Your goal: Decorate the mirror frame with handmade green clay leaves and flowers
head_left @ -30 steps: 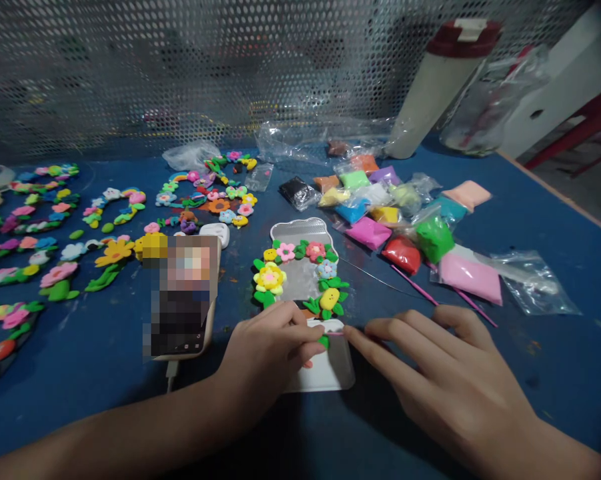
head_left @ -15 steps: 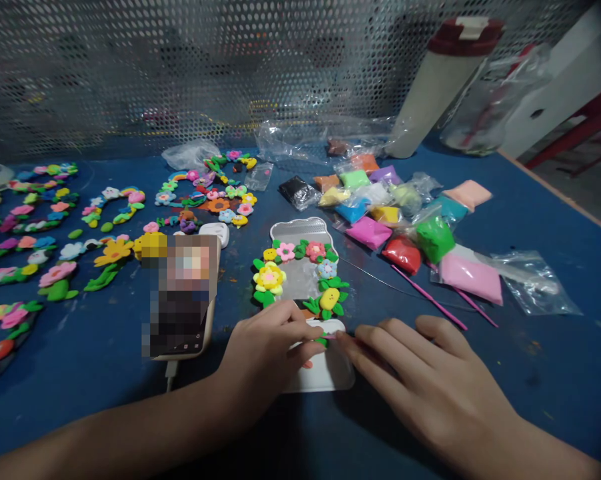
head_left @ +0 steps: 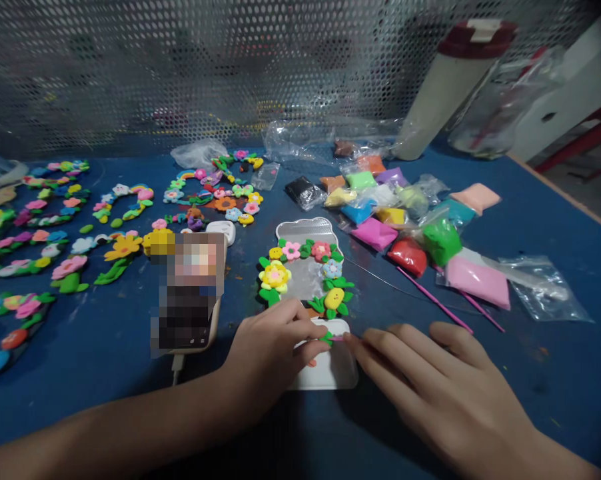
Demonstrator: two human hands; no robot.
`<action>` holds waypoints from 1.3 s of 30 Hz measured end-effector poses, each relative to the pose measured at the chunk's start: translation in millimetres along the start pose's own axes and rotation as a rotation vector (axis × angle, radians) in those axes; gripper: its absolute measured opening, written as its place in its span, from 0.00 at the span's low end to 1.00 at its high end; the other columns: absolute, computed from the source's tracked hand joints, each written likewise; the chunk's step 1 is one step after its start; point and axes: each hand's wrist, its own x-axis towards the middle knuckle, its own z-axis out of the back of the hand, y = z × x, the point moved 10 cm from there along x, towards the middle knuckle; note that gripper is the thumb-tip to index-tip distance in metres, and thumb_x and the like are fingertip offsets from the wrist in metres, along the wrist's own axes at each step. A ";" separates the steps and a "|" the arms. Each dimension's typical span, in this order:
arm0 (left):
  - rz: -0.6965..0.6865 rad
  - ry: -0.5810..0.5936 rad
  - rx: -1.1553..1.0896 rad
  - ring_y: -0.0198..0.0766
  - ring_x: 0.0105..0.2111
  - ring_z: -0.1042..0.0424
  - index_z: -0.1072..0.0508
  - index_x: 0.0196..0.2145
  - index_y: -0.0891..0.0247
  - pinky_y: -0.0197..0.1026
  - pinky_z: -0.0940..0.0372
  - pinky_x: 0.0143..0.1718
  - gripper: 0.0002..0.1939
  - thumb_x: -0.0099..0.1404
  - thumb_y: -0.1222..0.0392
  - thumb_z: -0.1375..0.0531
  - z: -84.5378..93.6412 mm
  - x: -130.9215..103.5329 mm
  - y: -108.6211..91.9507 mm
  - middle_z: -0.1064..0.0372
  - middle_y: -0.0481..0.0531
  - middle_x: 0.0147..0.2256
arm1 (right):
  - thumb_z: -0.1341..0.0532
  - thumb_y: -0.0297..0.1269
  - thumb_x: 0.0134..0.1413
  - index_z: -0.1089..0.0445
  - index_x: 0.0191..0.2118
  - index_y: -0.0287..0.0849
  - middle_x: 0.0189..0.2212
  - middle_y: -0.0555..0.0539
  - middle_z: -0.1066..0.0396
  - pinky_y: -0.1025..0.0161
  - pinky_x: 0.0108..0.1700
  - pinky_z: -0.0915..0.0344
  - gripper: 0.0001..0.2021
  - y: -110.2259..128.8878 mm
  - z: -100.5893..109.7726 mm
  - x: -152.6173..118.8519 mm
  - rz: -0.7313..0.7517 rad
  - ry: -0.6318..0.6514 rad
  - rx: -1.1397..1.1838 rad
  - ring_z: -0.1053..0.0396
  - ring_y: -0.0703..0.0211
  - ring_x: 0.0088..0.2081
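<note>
Over a white board (head_left: 330, 372) my left hand (head_left: 275, 350) pinches a small green clay piece (head_left: 326, 337) between thumb and index finger. My right hand (head_left: 425, 380) is closed on a thin pink stick (head_left: 338, 339), whose tip touches the green piece. Just beyond the hands lies a frame of clay flowers and leaves (head_left: 274, 275) around a clear, shiny middle. A bit of orange-red clay (head_left: 311, 363) shows on the board below my left fingertips.
To the left are a phone (head_left: 193, 293) with a cable and several flowered clay pieces (head_left: 123, 248). Bagged coloured clay (head_left: 375, 233), pink sticks (head_left: 433, 298) and a tall bottle (head_left: 445, 93) are at the right. A perforated metal panel (head_left: 180, 73) stands behind.
The whole view has shifted slightly, so things sit a little further right. My hands keep nearly the same pose; the green piece and the stick's tip show a bit more clearly.
</note>
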 end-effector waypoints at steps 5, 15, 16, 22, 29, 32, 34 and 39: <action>-0.011 -0.005 0.008 0.31 0.29 0.31 0.25 0.32 0.54 0.33 0.39 0.28 0.06 0.56 0.64 0.36 -1.7 -1.0 1.0 0.32 0.43 0.30 | 0.62 0.23 0.63 0.26 0.34 0.35 0.27 0.43 0.28 0.59 0.32 0.49 0.26 -1.0 -1.9 2.8 -0.007 0.005 -0.017 0.40 0.57 0.27; -0.014 0.001 -0.003 0.31 0.30 0.30 0.25 0.33 0.54 0.33 0.38 0.29 0.07 0.56 0.65 0.36 0.3 0.2 -1.6 0.31 0.43 0.30 | 0.63 0.26 0.65 0.26 0.31 0.38 0.25 0.45 0.28 0.58 0.32 0.50 0.28 -7.2 5.7 -0.3 -0.032 0.023 0.012 0.40 0.58 0.26; -0.012 0.003 -0.001 0.32 0.30 0.30 0.25 0.33 0.54 0.33 0.38 0.29 0.07 0.56 0.65 0.36 0.1 0.1 -1.6 0.31 0.43 0.30 | 0.63 0.26 0.65 0.26 0.31 0.38 0.25 0.45 0.28 0.58 0.32 0.50 0.28 -6.7 5.6 -0.4 -0.031 0.022 0.019 0.40 0.58 0.26; -0.008 0.019 0.023 0.32 0.30 0.30 0.25 0.33 0.53 0.33 0.38 0.28 0.07 0.56 0.64 0.36 -1.8 -0.2 -0.8 0.31 0.42 0.31 | 0.63 0.23 0.64 0.26 0.34 0.36 0.26 0.44 0.27 0.58 0.32 0.49 0.27 -0.8 2.8 1.9 -0.010 0.011 0.012 0.39 0.58 0.26; 0.008 0.073 0.057 0.33 0.34 0.29 0.27 0.37 0.51 0.33 0.38 0.31 0.10 0.57 0.63 0.37 -3.9 0.7 -0.5 0.30 0.41 0.34 | 0.56 0.28 0.64 0.32 0.42 0.39 0.28 0.47 0.27 0.60 0.31 0.47 0.16 -25.7 8.7 -3.8 -0.140 -0.023 0.023 0.35 0.58 0.26; 0.019 0.090 0.073 0.32 0.32 0.29 0.28 0.38 0.54 0.31 0.38 0.28 0.10 0.57 0.62 0.37 -2.8 2.3 -1.8 0.30 0.42 0.34 | 0.51 0.35 0.63 0.35 0.36 0.42 0.23 0.50 0.29 0.63 0.24 0.45 0.10 -54.2 10.3 -12.0 -0.377 -0.053 0.089 0.35 0.60 0.21; 0.018 0.095 0.090 0.32 0.29 0.30 0.28 0.39 0.56 0.31 0.38 0.26 0.10 0.57 0.62 0.37 -1.2 3.5 -3.1 0.30 0.43 0.32 | 0.51 0.37 0.62 0.36 0.33 0.43 0.21 0.51 0.31 0.66 0.19 0.44 0.09 -66.7 6.5 -16.7 -0.496 -0.051 0.244 0.36 0.63 0.18; -0.038 0.113 0.125 0.33 0.31 0.29 0.29 0.41 0.56 0.32 0.38 0.27 0.12 0.58 0.63 0.38 -0.7 4.0 -7.4 0.30 0.44 0.32 | 0.49 0.32 0.60 0.36 0.33 0.44 0.20 0.53 0.34 0.71 0.21 0.37 0.07 -68.1 -12.4 -19.0 -0.594 0.039 0.742 0.35 0.66 0.20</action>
